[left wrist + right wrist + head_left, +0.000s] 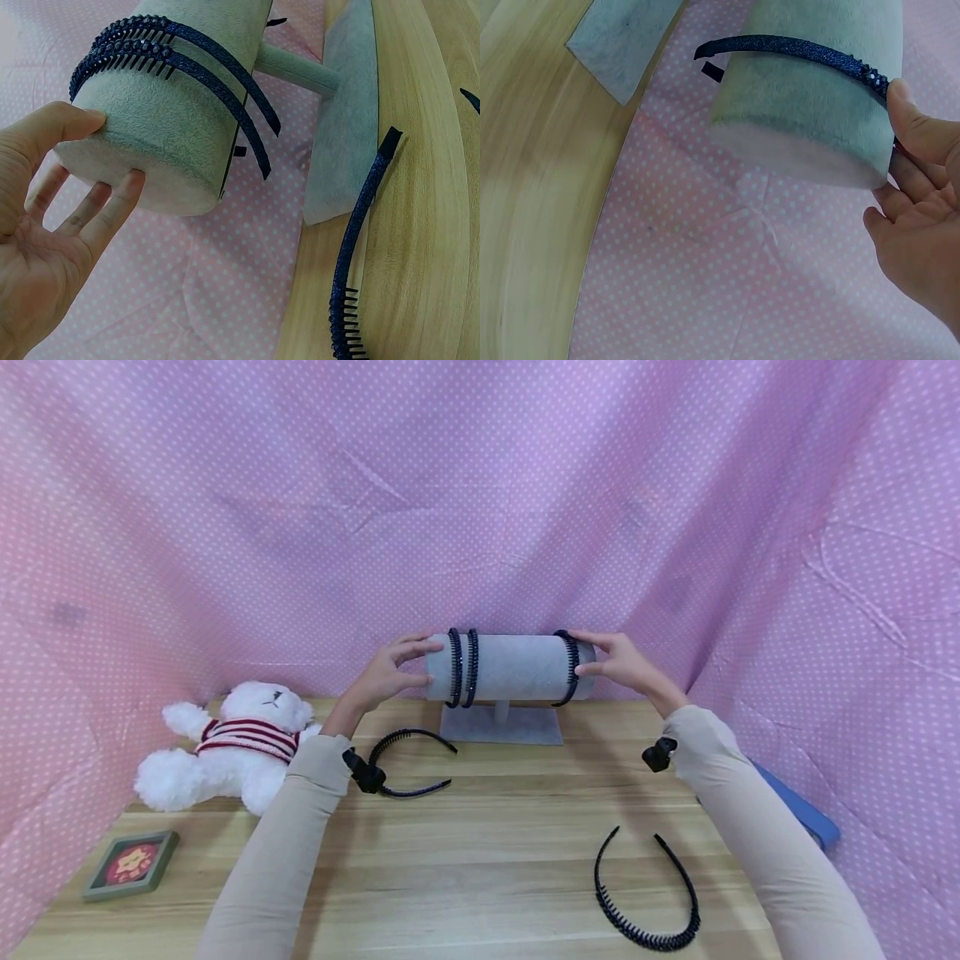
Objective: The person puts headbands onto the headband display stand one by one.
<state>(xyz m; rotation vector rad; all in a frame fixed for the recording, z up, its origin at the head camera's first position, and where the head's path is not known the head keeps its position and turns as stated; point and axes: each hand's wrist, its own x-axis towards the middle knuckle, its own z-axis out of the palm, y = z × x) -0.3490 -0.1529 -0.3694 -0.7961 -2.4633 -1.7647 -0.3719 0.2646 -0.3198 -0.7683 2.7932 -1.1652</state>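
Note:
A grey, fabric-covered headband stand (521, 668) has a horizontal roll on a short post and a flat base. My left hand (386, 668) holds the roll's left end, its thumb (82, 121) on the side and fingertips at the end face. Close by, two dark toothed headbands (217, 86) sit side by side around the roll. At the other end, my right hand (626, 664) grips a third beaded headband (795, 49) on the roll, with its thumb against the band. Some right fingers are partly hidden behind the roll in the right wrist view.
One loose headband (405, 793) lies by the left forearm, another (652, 941) at the front right. A white teddy bear (240, 768) and a small framed picture (131, 866) are at the left. A blue object (798, 806) is partly hidden behind the right sleeve.

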